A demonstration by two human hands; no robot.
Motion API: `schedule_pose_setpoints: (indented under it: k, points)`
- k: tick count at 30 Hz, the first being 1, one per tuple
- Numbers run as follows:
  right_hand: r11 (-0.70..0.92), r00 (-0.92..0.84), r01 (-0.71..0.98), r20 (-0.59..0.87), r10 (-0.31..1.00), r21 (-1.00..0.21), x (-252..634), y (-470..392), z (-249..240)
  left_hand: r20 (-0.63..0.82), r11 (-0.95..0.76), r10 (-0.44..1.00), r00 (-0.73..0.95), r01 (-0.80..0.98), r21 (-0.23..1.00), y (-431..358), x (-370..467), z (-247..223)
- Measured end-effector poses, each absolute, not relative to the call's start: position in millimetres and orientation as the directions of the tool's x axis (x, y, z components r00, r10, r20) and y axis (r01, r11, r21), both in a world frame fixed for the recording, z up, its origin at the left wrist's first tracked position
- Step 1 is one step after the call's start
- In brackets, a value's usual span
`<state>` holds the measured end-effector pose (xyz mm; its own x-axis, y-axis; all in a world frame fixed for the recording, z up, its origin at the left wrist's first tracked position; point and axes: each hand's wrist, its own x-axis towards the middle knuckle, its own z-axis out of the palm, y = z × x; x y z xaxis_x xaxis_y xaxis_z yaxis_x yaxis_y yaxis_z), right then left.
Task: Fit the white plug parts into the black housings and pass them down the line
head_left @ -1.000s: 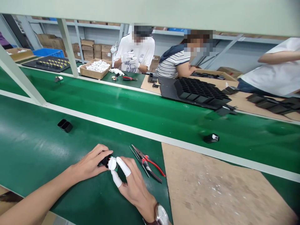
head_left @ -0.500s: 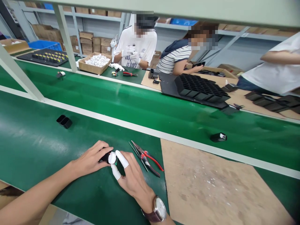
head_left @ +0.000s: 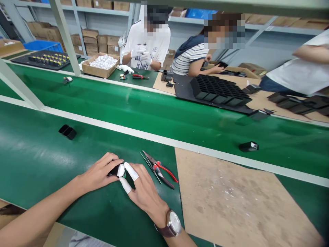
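Note:
Fingers of my left hand (head_left: 99, 171) are wrapped round a small black housing (head_left: 112, 171) just above the green bench. At its right end sits a white piece (head_left: 121, 170), with a bit of green beside it. My right hand (head_left: 142, 187), with white finger covers on thumb and index finger and a watch at the wrist, pinches the white piece. Pliers with red and black handles (head_left: 161, 169) lie open right of my hands, with tweezers (head_left: 150, 166) alongside. Farther left stands a black double-tube housing (head_left: 67, 132).
A brown board (head_left: 231, 195) covers the bench at right. Beyond a white rail (head_left: 110, 127), a green belt (head_left: 144, 109) carries a black housing (head_left: 248, 146). Across it, people work near a carton of white pieces (head_left: 99, 72) and a block of black housings (head_left: 221, 92).
The white piece between my hands has tilted and shows a different side. On the belt, the black housing at right has moved right. The whole view has shifted slightly.

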<state>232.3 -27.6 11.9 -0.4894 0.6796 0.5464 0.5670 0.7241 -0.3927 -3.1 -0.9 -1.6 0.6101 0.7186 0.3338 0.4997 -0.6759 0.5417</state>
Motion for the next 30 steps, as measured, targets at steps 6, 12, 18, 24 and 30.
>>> schedule_pose_setpoints:
  k: [6, 12, 18, 24, 30]
  points:
    - [0.722, -0.489, 0.563, 0.541, 0.684, -0.403, 234.1, -28.2, 10.9, 0.354, -0.688, 0.709, 0.61, 0.487, 0.538, 0.4, -4.4, -2.0]
    - [0.733, -0.501, 0.53, 0.54, 0.676, -0.426, 235.7, -27.8, 8.3, 0.364, -0.692, 0.705, 0.609, 0.476, 0.543, 1.1, -5.4, -3.3]
    - [0.729, -0.498, 0.536, 0.537, 0.681, -0.427, 237.0, -28.0, 4.6, 0.372, -0.697, 0.701, 0.609, 0.471, 0.541, 1.0, -4.9, -2.4]
    - [0.761, -0.507, 0.481, 0.57, 0.646, -0.435, 238.0, -28.1, 8.7, 0.361, -0.678, 0.706, 0.61, 0.433, 0.594, 1.6, -5.7, -1.6]
    - [0.774, -0.506, 0.479, 0.591, 0.629, -0.414, 237.9, -27.3, 5.8, 0.297, -0.603, 0.722, 0.625, 0.358, 0.713, 1.0, -7.1, -1.0]
